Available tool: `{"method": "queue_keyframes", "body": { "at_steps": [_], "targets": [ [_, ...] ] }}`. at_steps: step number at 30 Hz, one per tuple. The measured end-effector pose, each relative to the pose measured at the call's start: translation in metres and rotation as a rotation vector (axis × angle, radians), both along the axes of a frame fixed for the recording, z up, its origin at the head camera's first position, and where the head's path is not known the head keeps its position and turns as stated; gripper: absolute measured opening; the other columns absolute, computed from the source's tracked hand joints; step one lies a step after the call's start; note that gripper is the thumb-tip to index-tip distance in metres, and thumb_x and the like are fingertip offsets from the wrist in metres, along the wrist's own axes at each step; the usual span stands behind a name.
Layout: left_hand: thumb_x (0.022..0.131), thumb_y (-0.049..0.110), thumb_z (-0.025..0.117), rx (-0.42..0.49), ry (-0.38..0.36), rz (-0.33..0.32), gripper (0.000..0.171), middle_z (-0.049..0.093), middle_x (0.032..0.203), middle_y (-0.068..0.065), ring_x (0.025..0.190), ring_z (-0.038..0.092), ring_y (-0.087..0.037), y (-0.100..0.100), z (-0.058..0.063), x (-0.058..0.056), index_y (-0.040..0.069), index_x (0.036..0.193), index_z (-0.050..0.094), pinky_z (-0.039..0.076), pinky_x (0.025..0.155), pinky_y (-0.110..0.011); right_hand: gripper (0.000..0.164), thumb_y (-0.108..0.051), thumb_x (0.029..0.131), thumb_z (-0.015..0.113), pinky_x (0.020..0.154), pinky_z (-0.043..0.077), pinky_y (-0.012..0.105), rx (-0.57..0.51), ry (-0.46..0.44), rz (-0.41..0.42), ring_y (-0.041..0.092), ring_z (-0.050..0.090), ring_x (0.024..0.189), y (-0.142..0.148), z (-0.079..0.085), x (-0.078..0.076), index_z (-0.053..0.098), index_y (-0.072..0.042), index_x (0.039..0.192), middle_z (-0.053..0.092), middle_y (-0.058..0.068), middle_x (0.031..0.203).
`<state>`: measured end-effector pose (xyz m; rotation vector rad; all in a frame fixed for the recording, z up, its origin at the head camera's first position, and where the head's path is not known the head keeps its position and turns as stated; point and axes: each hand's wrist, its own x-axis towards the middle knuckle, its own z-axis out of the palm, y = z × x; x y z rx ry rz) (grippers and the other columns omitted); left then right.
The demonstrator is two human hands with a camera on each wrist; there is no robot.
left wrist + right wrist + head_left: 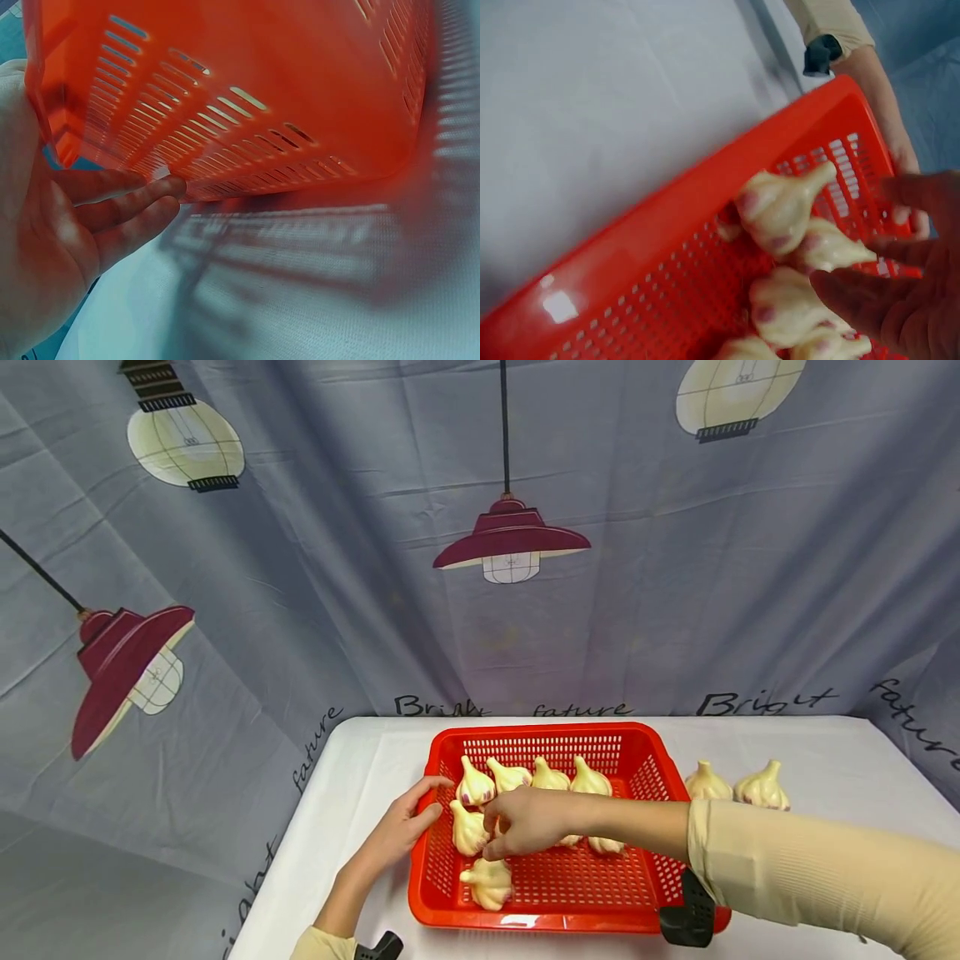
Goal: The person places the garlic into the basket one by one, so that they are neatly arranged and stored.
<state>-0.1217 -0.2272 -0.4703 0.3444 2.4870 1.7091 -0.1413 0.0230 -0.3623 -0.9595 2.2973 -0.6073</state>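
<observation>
A red plastic basket [555,920] with slotted walls stands on the white table, holding several garlic bulbs. My left hand [401,828] holds the basket's left rim, with fingers against the outer wall in the left wrist view. Over the basket's left part hovers my right hand [525,820], its fingers spread and holding nothing in the right wrist view. Just below it a garlic bulb [489,885] lies in the front left corner, stem pointing left. Behind that bulb sits another garlic bulb [468,829]. My right hand partly hides the middle row.
Right of the basket, two loose garlic bulbs [762,787] sit on the white table [832,760], partly behind my right sleeve [810,868]. A grey curtain [637,635] printed with lamps hangs behind and to the left.
</observation>
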Motion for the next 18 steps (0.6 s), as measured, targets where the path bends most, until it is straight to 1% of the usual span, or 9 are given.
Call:
{"method": "queue_keyframes", "body": {
  "at_steps": [3, 5, 7, 10, 13, 16, 18],
  "targets": [
    [0.102, 0.008, 0.052, 0.001, -0.002, 0.002, 0.036, 0.055, 0.132, -0.016, 0.096, 0.065, -0.03, 0.0, 0.0, 0.001, 0.012, 0.137, 0.055, 0.057, 0.08, -0.04, 0.023, -0.032, 0.092, 0.072, 0.079, 0.052, 0.035, -0.026, 0.072, 0.078, 0.016, 0.064, 0.09, 0.01, 0.002, -0.004, 0.071, -0.013, 0.105, 0.07, 0.003, 0.102],
    [0.102, 0.008, 0.052, 0.0, -0.011, 0.009, 0.035, 0.055, 0.132, -0.016, 0.096, 0.065, -0.03, 0.0, 0.0, 0.001, 0.013, 0.137, 0.055, 0.057, 0.08, -0.041, 0.029, -0.034, 0.094, 0.07, 0.086, 0.052, 0.037, -0.042, 0.131, 0.105, 0.019, 0.065, 0.102, 0.017, 0.004, -0.006, 0.071, -0.011, 0.112, 0.07, 0.005, 0.112],
    [0.102, 0.009, 0.053, -0.001, -0.019, 0.014, 0.035, 0.055, 0.132, -0.016, 0.096, 0.065, -0.029, 0.001, 0.001, 0.002, 0.014, 0.137, 0.055, 0.057, 0.079, -0.041, 0.037, -0.036, 0.096, 0.067, 0.09, 0.051, 0.04, -0.058, 0.177, 0.112, 0.023, 0.064, 0.109, 0.024, 0.005, -0.008, 0.069, -0.007, 0.12, 0.069, 0.007, 0.118],
    [0.103, 0.01, 0.053, -0.004, -0.022, 0.01, 0.035, 0.055, 0.133, -0.017, 0.096, 0.065, -0.029, 0.001, 0.002, 0.001, 0.013, 0.138, 0.055, 0.057, 0.08, -0.039, 0.045, -0.039, 0.099, 0.063, 0.091, 0.051, 0.041, -0.072, 0.229, 0.106, 0.024, 0.062, 0.112, 0.035, 0.008, -0.011, 0.065, -0.003, 0.126, 0.067, 0.008, 0.122],
    [0.103, 0.009, 0.053, -0.006, -0.017, 0.011, 0.035, 0.054, 0.134, -0.017, 0.096, 0.065, -0.029, 0.002, 0.002, 0.001, 0.013, 0.138, 0.055, 0.057, 0.08, -0.04, 0.048, -0.039, 0.101, 0.061, 0.093, 0.051, 0.043, -0.087, 0.282, 0.097, 0.026, 0.061, 0.114, 0.044, 0.011, -0.013, 0.063, 0.0, 0.129, 0.065, 0.011, 0.124],
    [0.103, 0.009, 0.053, -0.007, -0.017, 0.016, 0.035, 0.054, 0.134, -0.017, 0.097, 0.064, -0.029, 0.002, 0.003, 0.002, 0.013, 0.137, 0.055, 0.057, 0.081, -0.042, 0.053, -0.043, 0.101, 0.059, 0.101, 0.046, 0.048, -0.07, 0.336, 0.062, 0.032, 0.056, 0.124, 0.051, 0.013, -0.014, 0.06, -0.001, 0.134, 0.061, 0.015, 0.132],
    [0.103, 0.01, 0.053, -0.003, -0.019, 0.016, 0.035, 0.054, 0.134, -0.017, 0.098, 0.064, -0.03, 0.003, 0.003, 0.003, 0.014, 0.137, 0.055, 0.057, 0.081, -0.043, 0.058, -0.046, 0.101, 0.058, 0.106, 0.041, 0.052, -0.054, 0.372, 0.028, 0.037, 0.049, 0.132, 0.057, 0.015, -0.015, 0.057, -0.001, 0.138, 0.055, 0.019, 0.14]
  ]
}}
